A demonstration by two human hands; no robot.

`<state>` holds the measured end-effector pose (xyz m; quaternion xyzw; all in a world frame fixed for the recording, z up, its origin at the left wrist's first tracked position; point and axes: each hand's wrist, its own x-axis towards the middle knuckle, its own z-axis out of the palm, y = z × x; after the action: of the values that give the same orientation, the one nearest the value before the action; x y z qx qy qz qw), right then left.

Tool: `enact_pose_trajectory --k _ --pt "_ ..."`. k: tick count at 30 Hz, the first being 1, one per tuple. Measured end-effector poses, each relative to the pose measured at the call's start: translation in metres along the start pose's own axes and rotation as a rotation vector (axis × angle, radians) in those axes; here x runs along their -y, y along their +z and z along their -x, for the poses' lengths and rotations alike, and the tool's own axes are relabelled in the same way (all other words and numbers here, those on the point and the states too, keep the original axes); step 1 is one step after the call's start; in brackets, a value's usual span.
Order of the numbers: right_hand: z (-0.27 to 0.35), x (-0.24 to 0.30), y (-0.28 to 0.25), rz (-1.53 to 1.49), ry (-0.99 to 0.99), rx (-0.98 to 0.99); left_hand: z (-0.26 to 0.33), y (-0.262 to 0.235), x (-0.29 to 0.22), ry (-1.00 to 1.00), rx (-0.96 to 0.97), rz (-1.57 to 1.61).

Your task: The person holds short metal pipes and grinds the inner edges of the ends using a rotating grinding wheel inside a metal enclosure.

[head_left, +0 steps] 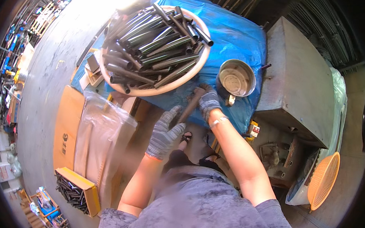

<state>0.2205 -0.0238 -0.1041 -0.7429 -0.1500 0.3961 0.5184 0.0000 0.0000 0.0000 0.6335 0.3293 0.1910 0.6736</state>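
Note:
My right hand (210,101), in a grey knitted glove, is closed round the upper part of a dull brownish tube (190,107). The tube slants down toward my left hand (164,134), also gloved, whose fingers are stretched apart beside its lower end. Whether those fingers touch it I cannot tell. Just beyond, a wide pale basin (206,59) is heaped with glossy black tubes (155,44). Right of the basin stands a metal pot (236,77) with a short handle toward me. Basin and pot rest on a blue plastic sheet (236,34).
A grey metal cabinet (296,74) stands at the right, with an orange basket (324,181) below it. To my left are a plastic-wrapped carton (94,138) and an open box (89,189) of short black pieces. My feet show under the table edge.

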Motion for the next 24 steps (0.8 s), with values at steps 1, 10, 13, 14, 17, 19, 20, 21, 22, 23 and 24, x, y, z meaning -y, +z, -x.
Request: enact_pose_trajectory --k 1,10,13,14,17,19,20,21,22,23,24 --pt "0.031 0.028 0.007 -0.218 0.061 0.032 0.004 0.0 -0.014 0.034 -0.052 0.015" --pt "0.19 0.025 -0.108 0.234 -0.588 -0.197 -0.014 0.058 -0.041 0.052 0.157 0.199" --pt "0.217 0.008 -0.149 0.399 -0.634 -0.347 -0.017 0.115 -0.05 0.022 0.282 0.262" --pt "0.226 0.001 -0.161 0.422 -0.619 -0.39 -0.019 0.134 -0.052 0.06 0.335 0.229" --pt "0.263 -0.017 -0.2 0.408 -0.538 -0.464 -0.012 0.199 -0.053 0.082 0.445 0.187" --pt "0.288 -0.027 -0.223 0.457 -0.511 -0.538 -0.004 0.244 -0.045 0.07 0.488 0.145" --pt "0.297 -0.033 -0.232 0.457 -0.489 -0.596 -0.002 0.265 -0.047 0.145 0.493 0.09" --pt "0.313 -0.038 -0.241 0.483 -0.429 -0.651 0.007 0.285 -0.045 0.104 0.529 0.044" --pt "0.32 -0.044 -0.249 0.501 -0.386 -0.718 0.008 0.303 -0.042 0.087 0.567 -0.01" --pt "0.326 -0.05 -0.26 0.519 -0.343 -0.781 0.009 0.322 -0.039 0.071 0.603 -0.064" --pt "0.327 -0.069 -0.277 0.557 -0.416 -0.849 0.014 0.34 -0.04 0.125 0.633 -0.086"
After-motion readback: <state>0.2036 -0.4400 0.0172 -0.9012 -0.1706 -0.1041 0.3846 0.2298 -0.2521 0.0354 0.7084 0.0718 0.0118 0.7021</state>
